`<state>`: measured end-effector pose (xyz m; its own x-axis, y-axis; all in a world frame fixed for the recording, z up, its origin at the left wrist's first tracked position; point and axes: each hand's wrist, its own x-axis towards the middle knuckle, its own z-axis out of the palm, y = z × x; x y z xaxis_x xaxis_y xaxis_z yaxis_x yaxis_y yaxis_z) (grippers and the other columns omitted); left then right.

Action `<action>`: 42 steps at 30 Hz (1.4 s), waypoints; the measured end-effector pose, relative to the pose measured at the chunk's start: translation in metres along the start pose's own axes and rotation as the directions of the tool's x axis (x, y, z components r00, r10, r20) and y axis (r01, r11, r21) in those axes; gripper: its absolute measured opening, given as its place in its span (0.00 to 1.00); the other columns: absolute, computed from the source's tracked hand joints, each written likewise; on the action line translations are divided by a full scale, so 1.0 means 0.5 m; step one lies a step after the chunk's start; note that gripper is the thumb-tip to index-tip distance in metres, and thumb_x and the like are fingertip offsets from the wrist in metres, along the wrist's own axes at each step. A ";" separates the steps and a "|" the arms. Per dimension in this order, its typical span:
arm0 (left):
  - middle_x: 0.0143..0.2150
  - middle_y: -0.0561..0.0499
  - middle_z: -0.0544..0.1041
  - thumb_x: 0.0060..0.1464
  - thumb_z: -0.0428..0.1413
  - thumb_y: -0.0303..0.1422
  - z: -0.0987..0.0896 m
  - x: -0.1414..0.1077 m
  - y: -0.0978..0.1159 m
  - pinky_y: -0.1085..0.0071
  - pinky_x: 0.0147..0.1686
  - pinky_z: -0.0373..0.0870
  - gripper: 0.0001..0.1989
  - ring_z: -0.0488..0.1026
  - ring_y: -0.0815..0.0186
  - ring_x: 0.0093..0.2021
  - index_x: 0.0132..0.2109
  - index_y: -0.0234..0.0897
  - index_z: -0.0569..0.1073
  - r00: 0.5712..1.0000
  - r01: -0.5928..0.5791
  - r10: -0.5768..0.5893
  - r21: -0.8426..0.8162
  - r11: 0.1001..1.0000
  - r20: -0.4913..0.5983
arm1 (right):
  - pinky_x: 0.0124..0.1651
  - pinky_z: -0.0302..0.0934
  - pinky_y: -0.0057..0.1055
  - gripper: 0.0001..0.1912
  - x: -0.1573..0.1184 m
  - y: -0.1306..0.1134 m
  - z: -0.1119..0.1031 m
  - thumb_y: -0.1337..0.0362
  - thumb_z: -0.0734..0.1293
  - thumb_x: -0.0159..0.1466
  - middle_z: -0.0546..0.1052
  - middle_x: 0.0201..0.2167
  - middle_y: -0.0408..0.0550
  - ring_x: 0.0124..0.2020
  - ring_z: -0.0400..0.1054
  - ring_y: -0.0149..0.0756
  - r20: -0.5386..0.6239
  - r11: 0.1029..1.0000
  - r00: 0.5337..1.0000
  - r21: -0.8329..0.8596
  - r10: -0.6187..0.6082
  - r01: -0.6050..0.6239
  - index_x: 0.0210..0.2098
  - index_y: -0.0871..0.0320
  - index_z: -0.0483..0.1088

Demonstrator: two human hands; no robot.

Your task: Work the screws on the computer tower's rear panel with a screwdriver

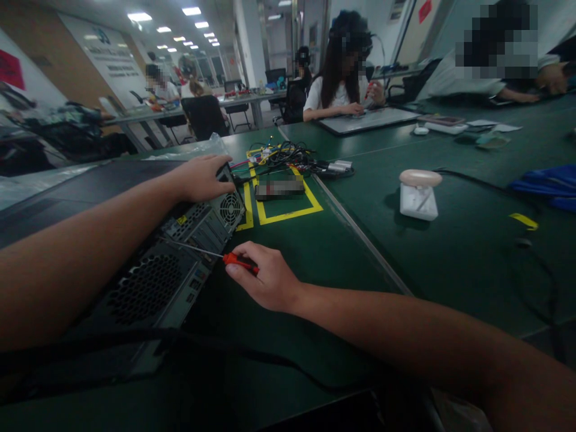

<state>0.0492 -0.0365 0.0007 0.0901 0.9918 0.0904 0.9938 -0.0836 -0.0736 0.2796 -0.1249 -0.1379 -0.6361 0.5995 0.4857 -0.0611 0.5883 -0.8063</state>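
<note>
A dark computer case lies on the table at the left, its rear panel with vents and ports facing right. My left hand rests on the case's far upper corner, fingers stretched out and the thumb apart from them. A screwdriver with a red and black handle is gripped in my right hand. Its thin metal shaft points left, and the tip reaches the rear panel near the slot covers. Whether the tip sits in a screw is too small to tell.
Beyond the case lie tangled cables and a blurred object within yellow tape. A white box with a pink top stands right. A black strap crosses the foreground. A person works across the table.
</note>
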 end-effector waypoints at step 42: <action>0.76 0.36 0.71 0.64 0.57 0.46 0.011 0.003 -0.003 0.53 0.74 0.61 0.42 0.67 0.40 0.74 0.80 0.32 0.63 0.999 0.022 -0.021 0.026 0.999 -0.034 | 0.46 0.68 0.38 0.12 -0.002 0.004 0.002 0.52 0.69 0.73 0.78 0.41 0.46 0.37 0.72 0.38 0.009 1.000 1.000 0.019 0.025 -0.025 0.48 0.54 0.69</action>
<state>0.0476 -0.0344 -0.0043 0.0717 0.9895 0.1258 0.9935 -0.0596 -0.0971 0.2793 -0.1249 -0.1404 -0.6444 0.6092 0.4622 -0.0593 0.5628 -0.8245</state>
